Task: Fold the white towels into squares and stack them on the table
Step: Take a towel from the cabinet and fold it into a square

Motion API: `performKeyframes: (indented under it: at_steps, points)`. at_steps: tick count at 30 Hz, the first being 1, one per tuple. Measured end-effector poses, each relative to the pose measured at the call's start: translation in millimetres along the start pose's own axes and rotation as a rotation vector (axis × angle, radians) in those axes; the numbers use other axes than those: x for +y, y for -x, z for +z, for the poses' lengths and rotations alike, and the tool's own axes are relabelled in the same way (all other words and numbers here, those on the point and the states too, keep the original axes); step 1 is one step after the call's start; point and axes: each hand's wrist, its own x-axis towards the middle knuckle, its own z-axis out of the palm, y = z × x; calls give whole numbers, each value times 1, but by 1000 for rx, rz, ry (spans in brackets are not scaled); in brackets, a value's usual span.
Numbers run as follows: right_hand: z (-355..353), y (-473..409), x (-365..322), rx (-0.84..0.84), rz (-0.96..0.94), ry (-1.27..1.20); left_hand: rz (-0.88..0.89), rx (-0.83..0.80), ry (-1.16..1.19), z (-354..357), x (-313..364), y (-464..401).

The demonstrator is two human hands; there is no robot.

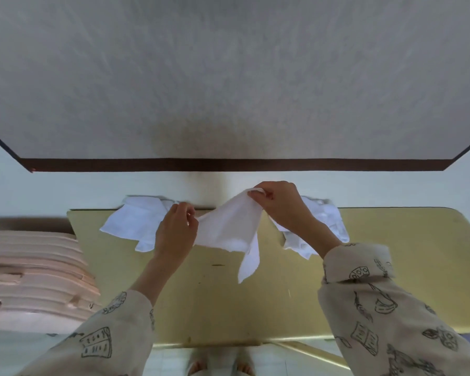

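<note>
Above the small yellow table I hold one white towel stretched between both hands. My left hand pinches its left edge, and my right hand pinches its upper right corner, held higher. A loose corner of the towel hangs down toward the tabletop. A flat white towel lies on the table's far left, partly behind my left hand. A crumpled heap of white towels lies at the far right, partly hidden by my right forearm.
A stack of pinkish flat boards stands left of the table. A pale wall with a dark baseboard rises just behind the table. Feet show below the table's near edge on a light floor.
</note>
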Motion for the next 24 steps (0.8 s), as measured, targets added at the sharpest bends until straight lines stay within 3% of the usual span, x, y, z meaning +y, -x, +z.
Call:
performKeyframes:
  at_steps: [7, 13, 16, 18, 24]
  points:
    - [-7, -9, -14, -61, 2, -29, 170, -278, 205, 2, 20, -13]
    - [-17, -8, -20, -33, -17, -65, 215, -311, 280, 18, 23, -17]
    - [-26, -7, -19, -56, -14, -109, 310, -500, 457, 9, 22, -22]
    - [-28, -6, -20, -52, -19, -117, 244, -578, 540, 3, 32, -27]
    - [-31, -4, -19, 7, 10, -135, 193, -548, 228, 3, 25, -31]
